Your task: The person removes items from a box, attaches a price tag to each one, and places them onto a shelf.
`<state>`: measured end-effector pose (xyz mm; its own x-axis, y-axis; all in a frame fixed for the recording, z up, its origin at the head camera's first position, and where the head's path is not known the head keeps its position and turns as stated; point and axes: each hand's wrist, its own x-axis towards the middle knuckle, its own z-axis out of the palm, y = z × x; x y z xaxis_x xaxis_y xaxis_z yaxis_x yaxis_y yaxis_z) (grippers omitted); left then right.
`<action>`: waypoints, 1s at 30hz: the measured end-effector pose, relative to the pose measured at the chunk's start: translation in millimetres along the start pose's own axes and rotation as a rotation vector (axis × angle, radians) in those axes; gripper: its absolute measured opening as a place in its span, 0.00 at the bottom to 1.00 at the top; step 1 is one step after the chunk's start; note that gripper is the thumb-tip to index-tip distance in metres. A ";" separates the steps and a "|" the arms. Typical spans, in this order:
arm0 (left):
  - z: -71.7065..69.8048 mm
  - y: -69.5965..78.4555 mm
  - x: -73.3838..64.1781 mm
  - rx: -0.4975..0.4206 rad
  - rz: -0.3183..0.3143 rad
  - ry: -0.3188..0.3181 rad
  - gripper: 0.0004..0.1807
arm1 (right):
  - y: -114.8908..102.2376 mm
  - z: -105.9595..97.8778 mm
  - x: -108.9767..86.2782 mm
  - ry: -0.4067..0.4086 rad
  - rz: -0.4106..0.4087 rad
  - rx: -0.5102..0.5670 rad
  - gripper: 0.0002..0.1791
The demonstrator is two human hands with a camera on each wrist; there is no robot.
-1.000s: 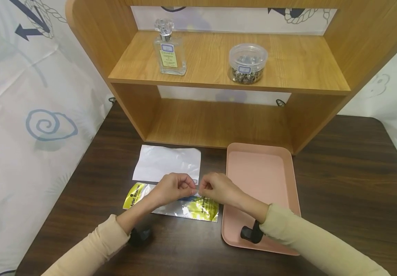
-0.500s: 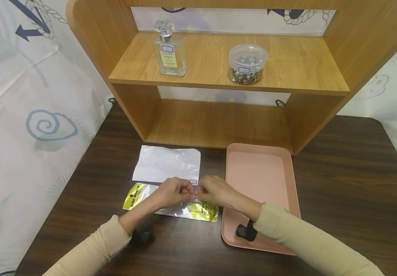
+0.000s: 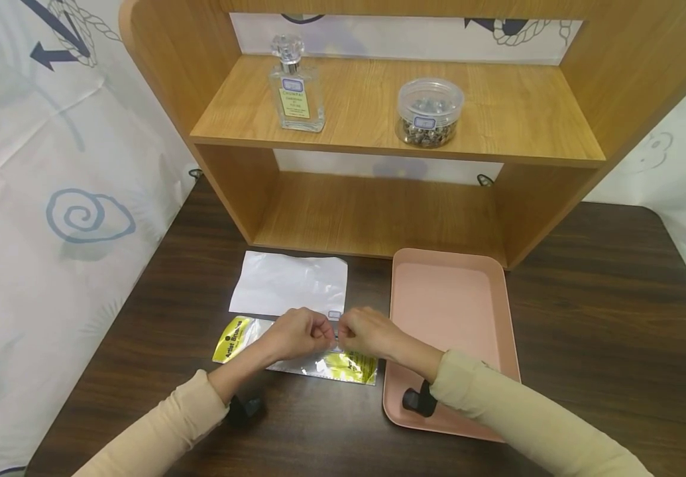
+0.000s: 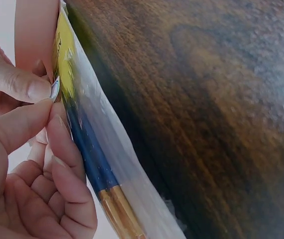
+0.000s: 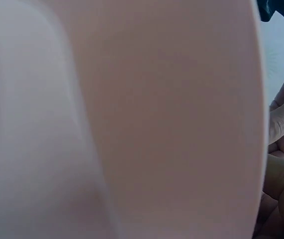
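Observation:
Over the pack of artist brushes [image 3: 351, 368], my left hand [image 3: 295, 333] and right hand [image 3: 369, 332] meet fingertip to fingertip. Between them they pinch a small white label with a blue border [image 4: 55, 89], seen best in the left wrist view. The pack is clear plastic with yellow printed ends and lies flat; blue handles with gold-coloured parts [image 4: 99, 164] show through it. Just behind lies a white plastic sheet or pouch [image 3: 291, 283], a similar label [image 3: 334, 315] at its lower right corner. In the right wrist view the tray hides most of the hands.
A pink tray [image 3: 447, 291] stands right of the pack, under my right forearm. Behind rises a wooden shelf unit [image 3: 354, 147], bearing a glass perfume bottle [image 3: 297, 99] and a clear round tub of small metallic pieces [image 3: 429, 112]. Dark wood table [image 3: 593, 318] surrounds these.
Both hands have shifted slightly down towards the brush pack, the right one also a little left. A label at the white sheet's corner is now less covered by fingers. The pack stays put.

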<state>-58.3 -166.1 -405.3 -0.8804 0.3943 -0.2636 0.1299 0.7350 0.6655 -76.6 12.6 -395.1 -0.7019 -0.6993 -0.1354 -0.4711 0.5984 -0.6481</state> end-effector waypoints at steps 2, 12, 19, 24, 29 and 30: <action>0.3 0.8 0.1 0.017 -0.002 0.003 0.04 | 0.5 0.9 0.4 0.003 0.001 -0.008 0.09; 2.6 2.9 2.0 0.082 -0.030 0.014 0.05 | 1.7 2.8 1.2 0.019 0.002 -0.042 0.10; 2.4 5.3 3.1 0.092 -0.054 0.001 0.05 | 1.3 2.7 2.0 0.012 0.013 -0.054 0.09; 1.9 7.2 2.8 0.105 -0.057 0.000 0.05 | 1.2 2.8 1.7 0.011 0.011 -0.057 0.09; 2.0 8.0 2.1 0.120 -0.052 0.004 0.05 | 0.9 2.7 1.1 0.011 0.005 -0.049 0.09; 2.1 8.0 2.1 0.120 -0.051 0.004 0.05 | 0.8 2.7 1.1 0.011 0.007 -0.048 0.09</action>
<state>-58.1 -158.2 -402.1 -0.8890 0.3528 -0.2920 0.1385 0.8149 0.5627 -76.3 11.2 -397.8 -0.7107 -0.6911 -0.1313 -0.4912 0.6212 -0.6107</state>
